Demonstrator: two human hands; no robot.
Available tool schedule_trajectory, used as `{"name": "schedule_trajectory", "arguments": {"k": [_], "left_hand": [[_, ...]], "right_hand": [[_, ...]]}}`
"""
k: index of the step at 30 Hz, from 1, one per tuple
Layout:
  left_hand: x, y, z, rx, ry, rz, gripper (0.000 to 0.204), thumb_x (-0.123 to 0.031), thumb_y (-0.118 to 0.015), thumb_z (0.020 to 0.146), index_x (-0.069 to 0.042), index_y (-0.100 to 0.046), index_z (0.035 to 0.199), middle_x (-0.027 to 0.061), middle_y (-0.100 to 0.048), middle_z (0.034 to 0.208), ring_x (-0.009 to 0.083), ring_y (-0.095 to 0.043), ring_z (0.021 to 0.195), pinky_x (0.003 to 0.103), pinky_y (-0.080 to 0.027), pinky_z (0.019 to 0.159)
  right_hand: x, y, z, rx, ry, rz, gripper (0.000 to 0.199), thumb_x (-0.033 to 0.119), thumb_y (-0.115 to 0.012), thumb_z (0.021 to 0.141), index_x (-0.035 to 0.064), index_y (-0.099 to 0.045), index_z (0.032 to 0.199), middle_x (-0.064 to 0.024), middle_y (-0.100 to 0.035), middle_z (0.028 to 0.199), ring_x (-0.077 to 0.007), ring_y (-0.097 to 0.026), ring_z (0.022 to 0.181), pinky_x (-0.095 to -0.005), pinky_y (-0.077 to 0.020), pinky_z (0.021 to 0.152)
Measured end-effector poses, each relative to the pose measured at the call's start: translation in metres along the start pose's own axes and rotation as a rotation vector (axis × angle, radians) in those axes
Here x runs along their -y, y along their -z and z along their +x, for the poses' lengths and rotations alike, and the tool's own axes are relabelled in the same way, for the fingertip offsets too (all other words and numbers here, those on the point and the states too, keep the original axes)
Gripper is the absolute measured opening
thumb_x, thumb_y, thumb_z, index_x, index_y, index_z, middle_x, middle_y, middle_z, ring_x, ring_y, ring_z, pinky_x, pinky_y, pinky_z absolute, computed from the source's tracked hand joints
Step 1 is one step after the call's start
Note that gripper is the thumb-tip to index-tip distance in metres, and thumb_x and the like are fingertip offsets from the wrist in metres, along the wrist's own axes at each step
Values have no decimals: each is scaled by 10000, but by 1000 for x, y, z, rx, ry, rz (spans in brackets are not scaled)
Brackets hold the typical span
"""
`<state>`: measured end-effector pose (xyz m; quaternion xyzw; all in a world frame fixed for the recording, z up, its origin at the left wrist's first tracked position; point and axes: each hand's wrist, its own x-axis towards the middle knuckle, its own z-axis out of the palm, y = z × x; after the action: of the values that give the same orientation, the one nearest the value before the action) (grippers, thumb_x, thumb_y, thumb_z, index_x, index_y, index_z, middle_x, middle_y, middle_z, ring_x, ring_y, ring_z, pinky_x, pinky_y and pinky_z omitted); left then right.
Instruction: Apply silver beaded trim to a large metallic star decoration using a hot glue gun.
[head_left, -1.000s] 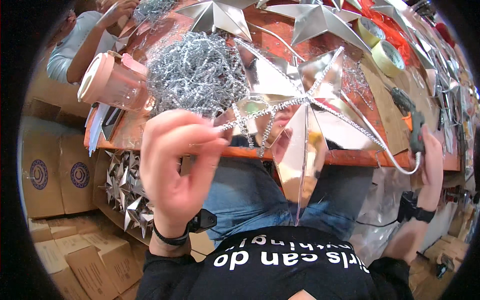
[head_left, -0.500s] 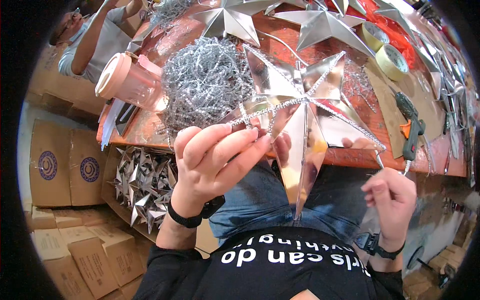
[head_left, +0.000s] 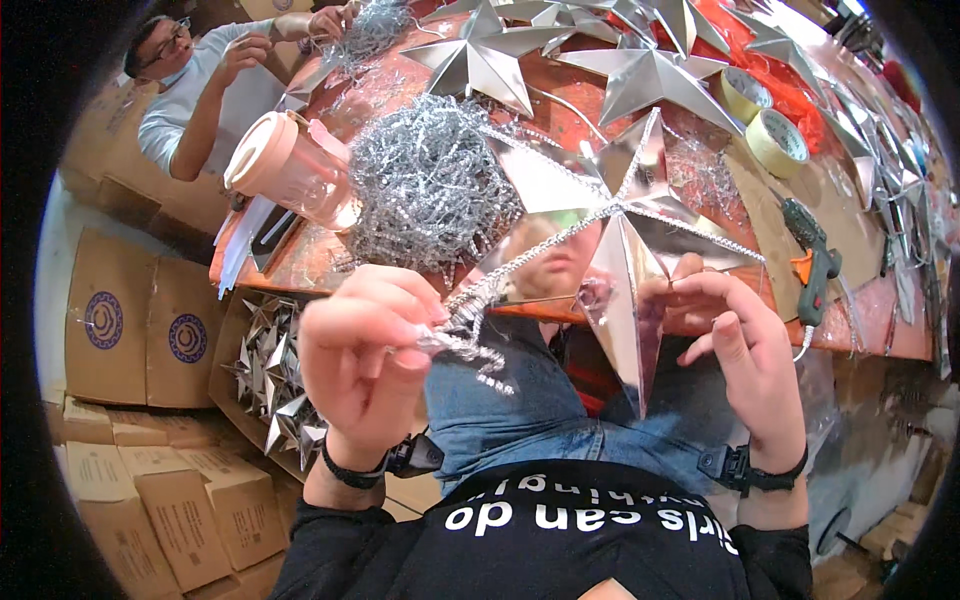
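A shiny silver star (head_left: 625, 300) leans up against the table edge, its lower point hanging over my lap. Beaded silver trim (head_left: 545, 245) runs along several of its ridges and meets at the middle. At the star's left point, my left hand (head_left: 365, 345) pinches a crumpled loose end of this trim, which dangles from the fingertips. My right hand (head_left: 745, 345) has its fingertips at the edge between the star's lower and right points, with the thumb apart. A tangled heap of silver tinsel trim (head_left: 430, 185) lies behind the left point.
On the right a hot glue gun (head_left: 815, 265) lies on cardboard, near two tape rolls (head_left: 778, 142). A pink-lidded cup (head_left: 285, 170) stands left. More silver stars (head_left: 650, 80) cover the far table. A co-worker (head_left: 205, 100) handles tinsel at far left; a box of small stars (head_left: 285, 400) sits below.
My left hand has shifted down and left, drawing out the loose trim end. My right hand has risen to the star's edge. The star has turned slightly.
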<state>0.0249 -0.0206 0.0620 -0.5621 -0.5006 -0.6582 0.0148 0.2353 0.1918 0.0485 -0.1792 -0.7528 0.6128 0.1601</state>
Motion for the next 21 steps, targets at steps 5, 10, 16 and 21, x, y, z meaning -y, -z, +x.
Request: {"name": "schedule_trajectory", "arguments": {"k": [5,10,16,21], "left_hand": [[-24,2,12,-120,355,-105,114,-37,-491,983,12,-490,1086,85,-549,853,129,-568,694,258,-498,666],[-41,8,53,-21,616,-421,152,-71,-513,989,3,-513,1123,23,-551,857,70,-526,678,217,-461,634],[-68,-15,103,277,315,-26,114,-45,-540,952,-4,-564,1055,11,-584,932,19,-503,668,173,-402,573],[-76,-21,130,283,241,107,134,-52,-584,923,-21,-606,1051,-13,-589,847,-3,-508,686,147,-381,600]], "right_hand": [[6,10,11,-53,38,-8,613,533,-449,982,-20,-542,1230,-90,-623,1086,-135,-625,896,-234,-514,689],[57,22,6,-187,-150,-240,364,301,-579,984,2,-572,1191,-29,-629,967,-63,-556,795,-220,-465,649],[108,-29,33,198,416,210,567,204,-653,912,5,-415,1387,-81,-566,1175,-125,-548,1069,-244,-454,874],[136,-32,40,422,220,538,384,213,-564,985,-25,-492,1277,-1,-563,840,-39,-482,674,-181,-363,575]]}}
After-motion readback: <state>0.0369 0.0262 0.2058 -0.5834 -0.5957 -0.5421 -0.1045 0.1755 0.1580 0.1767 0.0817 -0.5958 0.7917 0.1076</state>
